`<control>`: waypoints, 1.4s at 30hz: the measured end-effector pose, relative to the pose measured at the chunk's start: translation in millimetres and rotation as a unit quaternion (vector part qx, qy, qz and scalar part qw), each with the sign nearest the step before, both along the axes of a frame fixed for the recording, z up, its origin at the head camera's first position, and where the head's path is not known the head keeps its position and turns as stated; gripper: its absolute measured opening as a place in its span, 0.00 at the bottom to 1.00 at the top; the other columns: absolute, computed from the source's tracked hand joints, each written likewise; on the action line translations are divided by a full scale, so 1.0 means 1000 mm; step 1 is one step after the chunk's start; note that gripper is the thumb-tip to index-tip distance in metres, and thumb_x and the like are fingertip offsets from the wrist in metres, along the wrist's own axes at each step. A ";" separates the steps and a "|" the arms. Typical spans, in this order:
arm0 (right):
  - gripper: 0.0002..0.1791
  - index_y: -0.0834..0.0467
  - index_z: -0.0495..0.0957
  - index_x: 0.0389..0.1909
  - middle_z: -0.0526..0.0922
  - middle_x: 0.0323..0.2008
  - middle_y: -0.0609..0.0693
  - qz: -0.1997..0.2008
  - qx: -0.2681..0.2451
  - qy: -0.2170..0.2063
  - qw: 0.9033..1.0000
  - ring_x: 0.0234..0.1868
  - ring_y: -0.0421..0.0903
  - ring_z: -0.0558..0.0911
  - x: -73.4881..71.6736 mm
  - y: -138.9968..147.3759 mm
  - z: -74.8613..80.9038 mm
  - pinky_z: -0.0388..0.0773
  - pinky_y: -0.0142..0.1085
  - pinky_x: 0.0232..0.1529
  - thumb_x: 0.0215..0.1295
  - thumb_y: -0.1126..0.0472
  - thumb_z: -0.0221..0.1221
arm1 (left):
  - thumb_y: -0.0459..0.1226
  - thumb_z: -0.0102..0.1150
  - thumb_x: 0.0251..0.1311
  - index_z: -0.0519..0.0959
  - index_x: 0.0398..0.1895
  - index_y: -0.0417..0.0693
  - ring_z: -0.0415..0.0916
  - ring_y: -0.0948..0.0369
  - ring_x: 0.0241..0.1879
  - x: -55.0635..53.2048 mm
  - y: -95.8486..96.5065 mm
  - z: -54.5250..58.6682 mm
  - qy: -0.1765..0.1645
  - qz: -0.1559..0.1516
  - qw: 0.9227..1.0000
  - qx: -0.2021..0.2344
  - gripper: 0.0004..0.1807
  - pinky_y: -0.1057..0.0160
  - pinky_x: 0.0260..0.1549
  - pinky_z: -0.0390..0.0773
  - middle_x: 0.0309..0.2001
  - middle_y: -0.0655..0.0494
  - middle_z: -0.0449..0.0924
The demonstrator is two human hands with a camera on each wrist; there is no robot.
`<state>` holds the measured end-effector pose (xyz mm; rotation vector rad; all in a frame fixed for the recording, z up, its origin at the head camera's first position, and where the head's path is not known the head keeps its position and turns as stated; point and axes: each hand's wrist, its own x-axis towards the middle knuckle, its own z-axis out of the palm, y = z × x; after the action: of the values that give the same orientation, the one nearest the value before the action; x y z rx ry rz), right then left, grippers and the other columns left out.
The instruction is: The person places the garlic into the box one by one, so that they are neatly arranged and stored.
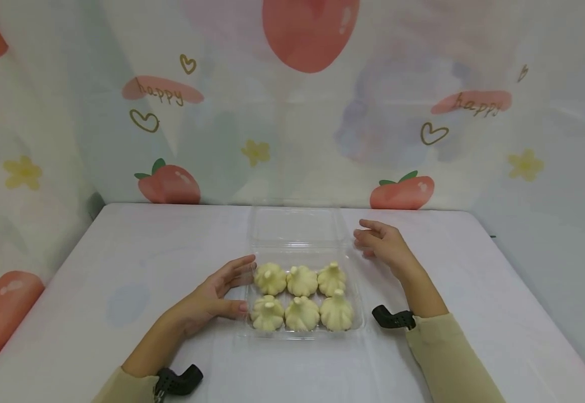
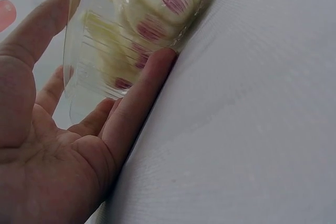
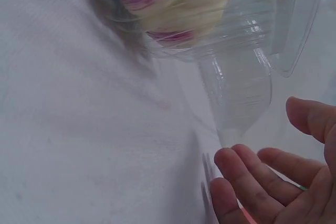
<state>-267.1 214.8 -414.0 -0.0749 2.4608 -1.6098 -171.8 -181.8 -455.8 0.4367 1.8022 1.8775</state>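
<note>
A clear plastic clamshell box (image 1: 302, 334) lies with its lid (image 1: 295, 226) folded back toward the wall. Pale yellow garlic bulbs (image 1: 302, 313) fill it in two rows of three, stems up; purple patches mark their lower sides in both wrist views. At the box's left side is my left hand (image 1: 214, 294), its thumb (image 2: 42, 24) and fingers spread along the rim and wall, little finger low by the table. My right hand (image 1: 385, 246) hovers beyond the box's back right corner, fingers loosely bent and holding nothing. In the right wrist view its fingertips are apart from the box.
A white cloth covers the table (image 1: 71, 336). Behind it stands a backdrop (image 1: 297, 123) printed with fruit, hearts and flowers. Black wrist devices (image 1: 393, 318) are worn at both sleeve cuffs.
</note>
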 end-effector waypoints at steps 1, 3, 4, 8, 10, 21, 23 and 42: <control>0.35 0.63 0.60 0.74 0.75 0.65 0.64 0.005 0.001 -0.005 1.000 0.58 0.50 0.81 0.000 0.000 0.000 0.80 0.37 0.49 0.74 0.50 0.56 | 0.29 0.68 0.56 0.52 0.79 0.63 0.48 0.49 0.76 0.000 0.000 0.000 0.002 0.000 1.000 0.000 0.51 0.50 0.47 0.80 0.79 0.55 0.47; 0.34 0.63 0.64 0.72 0.75 0.64 0.63 0.010 0.007 -0.012 1.000 0.56 0.48 0.82 0.000 0.000 0.000 0.80 0.36 0.48 0.73 0.49 0.56 | 0.29 0.68 0.56 0.51 0.79 0.62 0.48 0.48 0.76 0.000 0.001 0.000 0.003 -0.002 1.000 0.004 0.52 0.50 0.47 0.80 0.79 0.54 0.46; 0.32 0.64 0.66 0.71 0.76 0.63 0.63 0.013 0.010 -0.011 1.000 0.56 0.47 0.83 0.000 0.000 0.001 0.80 0.36 0.47 0.73 0.49 0.56 | 0.29 0.68 0.56 0.51 0.80 0.61 0.48 0.48 0.76 -0.001 0.002 0.000 0.005 -0.003 1.000 0.007 0.52 0.50 0.47 0.80 0.80 0.53 0.46; 0.30 0.66 0.71 0.66 0.79 0.60 0.65 0.020 0.025 -0.002 0.999 0.51 0.41 0.84 -0.001 -0.001 0.002 0.80 0.35 0.45 0.73 0.49 0.56 | 0.29 0.68 0.56 0.50 0.80 0.59 0.48 0.46 0.76 0.000 0.006 -0.003 0.006 -0.003 1.000 0.018 0.52 0.51 0.46 0.80 0.80 0.52 0.46; 0.30 0.66 0.71 0.66 0.80 0.58 0.65 0.022 0.031 0.001 0.999 0.47 0.38 0.83 -0.001 -0.001 0.001 0.80 0.34 0.43 0.73 0.48 0.56 | 0.29 0.68 0.57 0.51 0.80 0.59 0.49 0.47 0.76 0.000 0.008 -0.005 0.006 -0.003 1.000 0.020 0.51 0.52 0.46 0.80 0.80 0.52 0.46; 0.29 0.66 0.68 0.68 0.79 0.58 0.64 0.004 -0.001 0.019 1.000 0.40 0.33 0.81 0.006 -0.007 -0.012 0.79 0.30 0.39 0.73 0.53 0.58 | 0.30 0.69 0.56 0.52 0.79 0.59 0.50 0.47 0.76 0.004 0.012 -0.013 -0.001 -0.001 1.000 0.021 0.51 0.50 0.48 0.80 0.79 0.52 0.48; 0.29 0.66 0.69 0.68 0.79 0.58 0.64 -0.003 -0.015 0.023 1.000 0.41 0.33 0.81 0.009 -0.009 -0.012 0.80 0.30 0.40 0.72 0.54 0.59 | 0.30 0.69 0.56 0.52 0.79 0.60 0.50 0.48 0.76 0.006 0.010 -0.013 -0.005 -0.003 1.000 0.018 0.51 0.50 0.48 0.80 0.79 0.53 0.48; 0.11 0.68 0.71 0.39 0.81 0.57 0.53 0.098 -0.074 0.118 0.985 0.51 0.45 0.82 0.013 0.000 0.015 0.80 0.33 0.47 0.63 0.69 0.64 | 0.32 0.70 0.57 0.39 0.80 0.73 0.46 0.45 0.77 -0.001 0.002 -0.004 -0.002 -0.005 0.999 0.038 0.60 0.47 0.48 0.81 0.79 0.47 0.45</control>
<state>-254.2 214.5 -398.7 -0.5407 2.4019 -1.7802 -172.9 -179.6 -460.0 0.4663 1.7271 1.9437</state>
